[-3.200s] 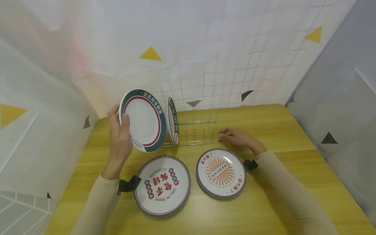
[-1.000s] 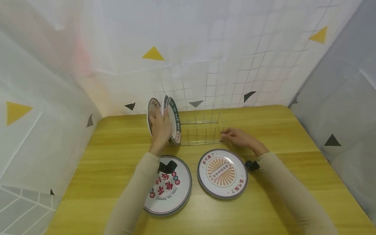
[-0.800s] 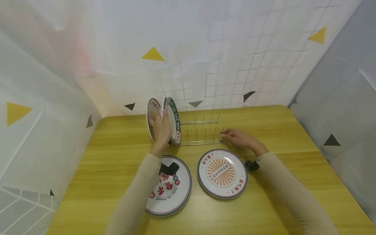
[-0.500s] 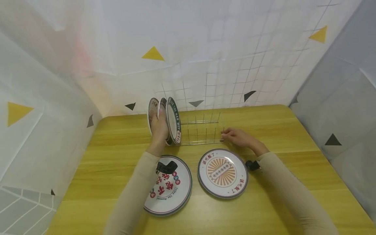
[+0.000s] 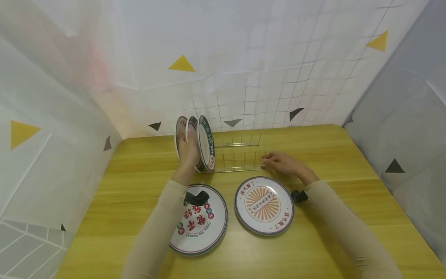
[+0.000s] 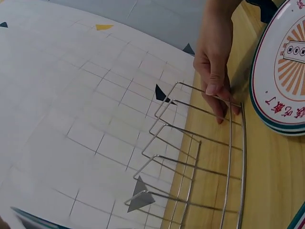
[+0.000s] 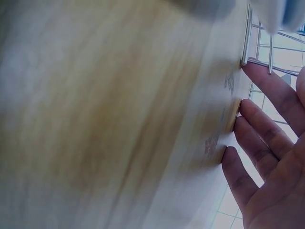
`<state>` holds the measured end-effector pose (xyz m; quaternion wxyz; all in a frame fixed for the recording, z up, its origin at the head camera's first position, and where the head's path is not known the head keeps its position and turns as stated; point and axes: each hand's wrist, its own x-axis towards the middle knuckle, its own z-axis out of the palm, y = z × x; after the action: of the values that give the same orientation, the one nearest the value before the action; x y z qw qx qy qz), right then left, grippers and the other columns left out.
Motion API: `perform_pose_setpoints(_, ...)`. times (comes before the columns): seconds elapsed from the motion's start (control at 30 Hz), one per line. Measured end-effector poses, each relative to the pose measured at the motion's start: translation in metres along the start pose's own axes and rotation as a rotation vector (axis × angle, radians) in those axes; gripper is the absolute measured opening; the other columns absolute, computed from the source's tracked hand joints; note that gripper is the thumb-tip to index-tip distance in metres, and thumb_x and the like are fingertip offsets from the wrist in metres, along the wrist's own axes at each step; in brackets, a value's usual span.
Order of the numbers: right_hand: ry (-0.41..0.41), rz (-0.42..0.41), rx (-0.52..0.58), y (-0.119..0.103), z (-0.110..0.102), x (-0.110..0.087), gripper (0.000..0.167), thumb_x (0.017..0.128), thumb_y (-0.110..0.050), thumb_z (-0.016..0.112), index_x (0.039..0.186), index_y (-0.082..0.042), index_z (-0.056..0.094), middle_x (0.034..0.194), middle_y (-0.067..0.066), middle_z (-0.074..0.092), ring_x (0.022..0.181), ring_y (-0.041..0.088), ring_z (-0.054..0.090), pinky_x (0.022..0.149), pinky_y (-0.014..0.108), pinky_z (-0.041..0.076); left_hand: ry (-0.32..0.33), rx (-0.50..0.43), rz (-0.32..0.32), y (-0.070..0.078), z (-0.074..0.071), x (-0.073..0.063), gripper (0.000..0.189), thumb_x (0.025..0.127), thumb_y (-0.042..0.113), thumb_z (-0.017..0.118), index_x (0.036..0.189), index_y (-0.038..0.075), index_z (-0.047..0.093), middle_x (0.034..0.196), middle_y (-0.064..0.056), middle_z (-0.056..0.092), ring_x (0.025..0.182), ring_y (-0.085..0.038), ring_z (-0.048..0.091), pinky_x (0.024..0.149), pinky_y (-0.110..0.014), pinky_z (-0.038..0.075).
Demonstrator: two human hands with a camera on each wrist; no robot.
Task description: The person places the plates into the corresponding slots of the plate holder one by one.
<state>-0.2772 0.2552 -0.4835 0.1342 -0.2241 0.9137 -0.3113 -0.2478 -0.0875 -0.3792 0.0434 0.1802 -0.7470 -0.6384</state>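
A wire dish rack (image 5: 238,169) stands near the back of the table, with upright plates in its left end. My left hand (image 5: 188,155) grips a teal-rimmed plate (image 5: 192,121), its thumb on the near face. That plate stands tilted between a tan-patterned plate (image 5: 180,128) on its left and another green-rimmed plate (image 5: 206,142) on its right. The hand covers its lower part. At the rack's right end my right hand (image 5: 283,162) pinches the end wire; in the left wrist view the thumb of the right hand (image 6: 215,64) lies over that wire.
In front of the rack lie two flat stacks: larger plates with red lettering (image 5: 207,232) at left, partly under my left forearm, and smaller plates with an orange sunburst (image 5: 263,204) at right. A white sheeted wall (image 5: 244,46) rises behind the table.
My left hand has brought its plate from the raised position left of the rack in between the two other plates, then shifted it slightly left. My right hand stays at the rack's end.
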Motion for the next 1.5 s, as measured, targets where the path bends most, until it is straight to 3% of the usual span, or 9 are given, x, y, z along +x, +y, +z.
perform_pose_setpoints(0.2,-0.001,0.007,0.0,-0.002,0.0,0.0,0.04,0.105,-0.036,0.044,0.112,-0.012,0.074,0.14,0.018,0.052,0.13,0.042,0.047,0.108,0.06,0.034,0.04,-0.047,0.047,-0.007,0.004,-0.003,0.078,0.1,0.061,0.03,0.153,0.005,0.022,0.152,-0.018,0.034,0.14,-0.031,0.036,0.118,-0.043,0.028)
perform_pose_setpoints(0.5,0.01,0.0,-0.009,-0.002,0.001,0.0,0.039,0.105,-0.036,0.043,0.113,-0.012,0.074,0.139,0.018,0.053,0.129,0.042,0.048,0.108,0.059,0.034,0.031,-0.128,0.095,-0.014,0.006,-0.008,0.073,0.1,0.06,0.031,0.151,0.008,0.026,0.148,-0.016,0.038,0.14,-0.029,0.036,0.117,-0.042,0.028)
perform_pose_setpoints(0.7,0.006,0.001,-0.009,-0.003,0.002,0.0,0.037,0.105,-0.034,0.045,0.113,-0.012,0.074,0.14,0.019,0.052,0.13,0.043,0.047,0.108,0.061,0.034,0.051,-0.09,0.133,-0.019,0.007,-0.008,0.066,0.102,0.053,0.034,0.15,0.009,0.025,0.147,-0.017,0.039,0.136,-0.029,0.04,0.116,-0.042,0.03)
perform_pose_setpoints(0.83,0.007,-0.001,0.003,-0.003,0.002,0.0,0.038,0.105,-0.035,0.045,0.113,-0.012,0.074,0.14,0.019,0.052,0.13,0.042,0.047,0.108,0.06,0.034,0.042,-0.055,0.205,-0.022,0.006,-0.013,0.07,0.102,0.051,0.039,0.154,0.011,0.017,0.156,-0.016,0.028,0.143,-0.029,0.031,0.12,-0.042,0.023)
perform_pose_setpoints(1.0,0.011,0.001,0.003,-0.002,0.001,0.0,0.038,0.104,-0.035,0.045,0.113,-0.011,0.073,0.139,0.019,0.053,0.129,0.042,0.048,0.108,0.059,0.034,-0.029,-0.004,0.367,-0.023,-0.003,-0.033,0.078,0.1,0.052,0.045,0.157,0.013,0.008,0.162,-0.01,0.013,0.148,-0.027,0.019,0.121,-0.046,0.019)
perform_pose_setpoints(1.2,0.011,-0.008,0.015,-0.001,0.0,0.001,0.038,0.105,-0.034,0.045,0.113,-0.01,0.073,0.139,0.02,0.053,0.129,0.042,0.048,0.109,0.059,0.034,-0.089,-0.035,0.488,-0.033,-0.03,-0.071,0.064,0.104,0.032,0.047,0.155,0.011,0.015,0.158,-0.012,0.021,0.145,-0.028,0.025,0.118,-0.047,0.026)
perform_pose_setpoints(1.27,0.009,-0.008,0.021,0.0,0.001,0.001,0.038,0.105,-0.034,0.045,0.112,-0.01,0.074,0.139,0.019,0.053,0.129,0.042,0.047,0.109,0.059,0.034,-0.06,-0.056,0.477,-0.041,-0.043,-0.078,0.058,0.104,0.028,0.046,0.153,0.009,0.021,0.155,-0.011,0.026,0.144,-0.025,0.026,0.118,-0.044,0.023)
perform_pose_setpoints(1.33,0.008,-0.004,0.019,0.0,0.001,0.001,0.038,0.105,-0.035,0.045,0.111,-0.011,0.074,0.14,0.019,0.052,0.129,0.041,0.047,0.109,0.059,0.034,-0.019,-0.044,0.406,-0.051,-0.058,-0.084,0.056,0.104,0.031,0.046,0.151,0.008,0.025,0.153,-0.009,0.028,0.142,-0.023,0.025,0.116,-0.043,0.022)
perform_pose_setpoints(1.5,0.005,-0.004,0.003,0.001,0.0,0.002,0.039,0.105,-0.036,0.045,0.113,-0.01,0.073,0.14,0.019,0.052,0.129,0.042,0.047,0.109,0.059,0.034,-0.003,0.048,0.062,-0.08,-0.093,-0.09,0.078,0.098,0.053,0.048,0.154,0.008,0.018,0.157,-0.013,0.021,0.144,-0.032,0.019,0.118,-0.048,0.021)
